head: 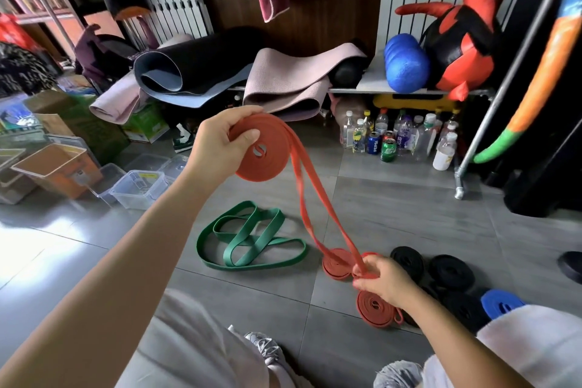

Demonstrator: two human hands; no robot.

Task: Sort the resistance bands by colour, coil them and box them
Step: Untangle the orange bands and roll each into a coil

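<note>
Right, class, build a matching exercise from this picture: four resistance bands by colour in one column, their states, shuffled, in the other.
1 large orange rubber band coil
2 green flat rubber band
3 black rubber band coils
4 blue rubber band coil

a loose, uncoiled
b coiled, beside a knee
c gripped by left hand, tail pinched by right hand
d coiled, several together

Pairs: 1-c, 2-a, 3-d, 4-b

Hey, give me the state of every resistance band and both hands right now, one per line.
Orange rubber band in hand: partly coiled, tail loose.
Green rubber bands on floor: uncoiled, overlapping.
Orange coils on floor: coiled, unboxed.
Black coils: coiled, unboxed.
Blue coil: coiled, partly hidden.
Left hand: grips the coil.
Right hand: pinches the tail.
</note>
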